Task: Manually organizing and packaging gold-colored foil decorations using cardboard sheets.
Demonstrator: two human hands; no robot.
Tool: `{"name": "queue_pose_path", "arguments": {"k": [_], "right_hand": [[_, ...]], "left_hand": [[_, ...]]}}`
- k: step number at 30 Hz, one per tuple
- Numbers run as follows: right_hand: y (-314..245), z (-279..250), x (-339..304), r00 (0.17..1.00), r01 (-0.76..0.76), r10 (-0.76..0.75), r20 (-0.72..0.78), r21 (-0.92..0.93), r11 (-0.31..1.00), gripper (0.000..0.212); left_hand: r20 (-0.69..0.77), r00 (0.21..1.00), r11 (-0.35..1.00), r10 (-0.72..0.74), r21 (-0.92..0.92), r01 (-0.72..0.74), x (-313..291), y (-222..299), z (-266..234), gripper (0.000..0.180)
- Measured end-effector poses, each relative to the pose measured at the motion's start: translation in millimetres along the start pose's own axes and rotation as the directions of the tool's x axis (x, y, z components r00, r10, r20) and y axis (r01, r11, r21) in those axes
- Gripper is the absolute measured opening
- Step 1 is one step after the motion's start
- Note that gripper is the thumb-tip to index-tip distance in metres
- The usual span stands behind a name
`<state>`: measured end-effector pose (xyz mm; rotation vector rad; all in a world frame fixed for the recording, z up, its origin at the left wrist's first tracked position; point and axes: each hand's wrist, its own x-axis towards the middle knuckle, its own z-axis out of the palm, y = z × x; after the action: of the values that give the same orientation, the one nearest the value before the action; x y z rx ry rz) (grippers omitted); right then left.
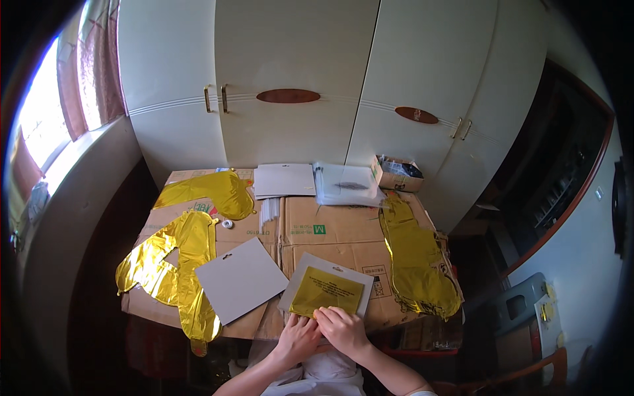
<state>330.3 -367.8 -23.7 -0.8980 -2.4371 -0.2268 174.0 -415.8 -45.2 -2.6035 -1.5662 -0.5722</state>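
Folded gold foil (328, 292) lies in or on a pale packet (356, 276), just beyond the fingers. The left hand (300, 338) and right hand (341, 330) meet at its near edge, fingers bent together; I cannot tell whether they pinch. A white card (242, 280) lies left.

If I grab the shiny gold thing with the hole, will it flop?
Probably floppy: the gold foil piece lies wrinkled, one end hanging past the cardboard. It seems light, looking thin, and maybe slippery, given its shine.
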Motion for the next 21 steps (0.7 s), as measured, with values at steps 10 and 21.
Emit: {"name": "queue_pose_path", "arguments": {"k": [10, 21], "right_hand": [[-7, 3, -26, 0.994, -0.072, 0.067, 0.081, 0.060, 0.996, 0.040], [49, -2, -12, 0.962, -0.253, 0.241, 0.126, 0.088, 0.964, 0.055]], "left_hand": [[-0.035, 0.990, 0.988, -0.134, -0.086, 0.130, -19, -10, -43, 0.046], [0.109, 0.986, 0.986, 0.123, -0.125, -0.109, 57, -67, -10, 0.064]]}}
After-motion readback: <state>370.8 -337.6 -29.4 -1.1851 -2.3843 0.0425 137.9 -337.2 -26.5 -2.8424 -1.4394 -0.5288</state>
